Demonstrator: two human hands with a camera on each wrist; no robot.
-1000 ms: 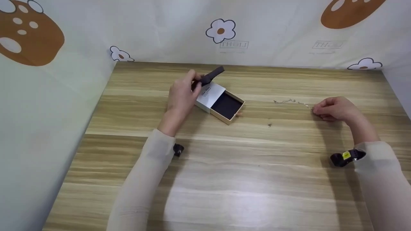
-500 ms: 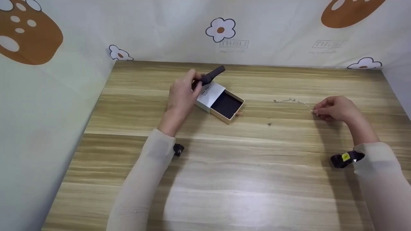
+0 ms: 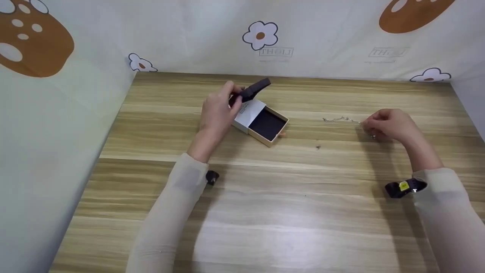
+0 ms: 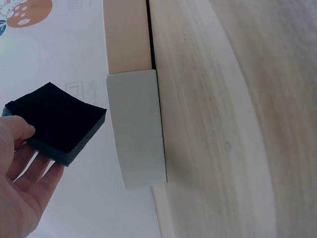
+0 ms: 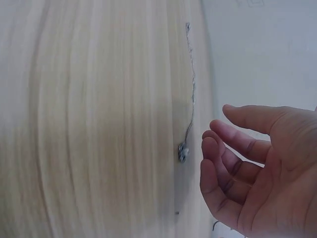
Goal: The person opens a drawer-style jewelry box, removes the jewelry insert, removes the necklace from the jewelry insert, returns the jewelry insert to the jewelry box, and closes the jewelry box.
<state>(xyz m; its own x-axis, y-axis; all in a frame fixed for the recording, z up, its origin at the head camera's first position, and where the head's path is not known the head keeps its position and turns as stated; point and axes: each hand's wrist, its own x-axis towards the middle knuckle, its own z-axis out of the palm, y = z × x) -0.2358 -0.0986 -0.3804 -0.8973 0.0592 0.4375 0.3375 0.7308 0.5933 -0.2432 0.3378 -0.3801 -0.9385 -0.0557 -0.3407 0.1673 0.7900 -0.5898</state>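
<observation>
My left hand (image 3: 216, 112) pinches a square black foam pad (image 4: 59, 116) by one corner, thumb on top and fingers beneath. The raised pad sits just above a small jewellery box (image 3: 249, 116), whose white sleeve is partly slid off a peach drawer (image 4: 129, 37). Dark lining covers the drawer's inside in the head view. To the right, a thin silver chain (image 3: 343, 119) lies stretched on the table, its near end bunched up. My right hand (image 5: 275, 166) hovers beside that bunched end with fingers loosely bent and thumb apart, holding nothing in the right wrist view.
A tiny dark piece (image 3: 318, 147) lies on the wood-grain table (image 3: 265, 212) between box and chain; its kind is too small to tell. A pale curtain with printed flowers (image 3: 260, 35) stands along the table's back edge.
My right hand has shifted slightly left and away from the viewer along the chain. The left hand has moved the foam pad a little to the right. The box has stayed put.
</observation>
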